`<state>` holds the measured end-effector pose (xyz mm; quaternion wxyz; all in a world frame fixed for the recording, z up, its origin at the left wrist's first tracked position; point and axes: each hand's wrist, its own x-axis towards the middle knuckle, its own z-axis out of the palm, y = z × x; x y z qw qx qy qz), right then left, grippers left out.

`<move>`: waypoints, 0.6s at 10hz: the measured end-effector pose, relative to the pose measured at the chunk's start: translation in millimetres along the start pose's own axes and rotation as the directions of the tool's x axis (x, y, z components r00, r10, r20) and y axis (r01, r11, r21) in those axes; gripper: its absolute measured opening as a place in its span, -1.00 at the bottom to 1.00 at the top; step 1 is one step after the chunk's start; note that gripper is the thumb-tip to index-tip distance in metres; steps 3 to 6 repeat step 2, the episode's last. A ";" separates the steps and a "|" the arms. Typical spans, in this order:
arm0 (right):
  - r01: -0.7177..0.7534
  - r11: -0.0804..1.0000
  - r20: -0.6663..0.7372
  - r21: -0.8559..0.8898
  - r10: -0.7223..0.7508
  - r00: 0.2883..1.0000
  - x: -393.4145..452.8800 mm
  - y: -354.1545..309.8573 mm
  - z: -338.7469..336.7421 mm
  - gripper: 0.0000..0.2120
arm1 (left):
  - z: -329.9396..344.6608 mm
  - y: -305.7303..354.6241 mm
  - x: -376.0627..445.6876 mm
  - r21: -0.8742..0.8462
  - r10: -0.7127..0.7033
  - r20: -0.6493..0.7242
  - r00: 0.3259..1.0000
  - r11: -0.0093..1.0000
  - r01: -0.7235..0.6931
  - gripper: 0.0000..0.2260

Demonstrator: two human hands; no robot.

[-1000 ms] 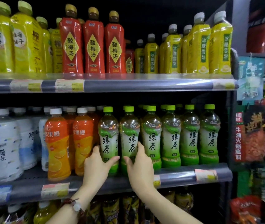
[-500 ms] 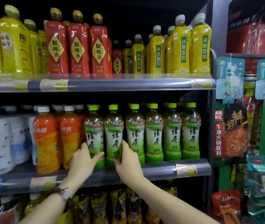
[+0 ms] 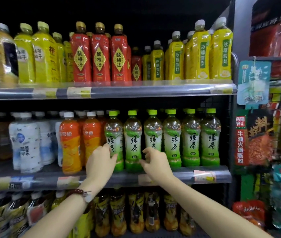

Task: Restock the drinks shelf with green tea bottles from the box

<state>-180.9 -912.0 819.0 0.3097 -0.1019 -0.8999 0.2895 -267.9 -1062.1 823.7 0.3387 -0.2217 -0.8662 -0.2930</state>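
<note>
Left hand point(image 3: 100, 160) is curling around the leftmost green tea bottle point(image 3: 114, 140); right hand point(image 3: 155, 162), fingers loosely bent, is holding nothing now, having released the second green tea bottle point(image 3: 132, 141) it gripped earlier. Six bottles are standing upright, caps up, labels forward, along the middle shelf point(image 3: 205, 176) front edge, orange juice bottles point(image 3: 71, 143) just beside.

Dark shop aisle here, with a tall metal shelving unit point(image 3: 233, 117) taking up most of the view, its tiers running left to right. Snack packets point(image 3: 253, 83) are hanging on a rack off to the right.
</note>
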 end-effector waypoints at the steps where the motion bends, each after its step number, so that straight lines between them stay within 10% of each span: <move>1: -0.028 0.999 -0.016 -0.027 0.027 1.000 -5.3 6.7 -16.4 -0.64 | -0.7 19.0 2.1 -0.113 0.049 0.027 0.998 0.993 -0.045 -0.82; 6: -0.082 0.996 -0.053 -0.037 0.080 0.995 -7.8 20.4 -29.3 -0.64 | 8.7 36.4 2.1 -0.194 0.088 0.086 0.992 0.979 -0.070 -0.79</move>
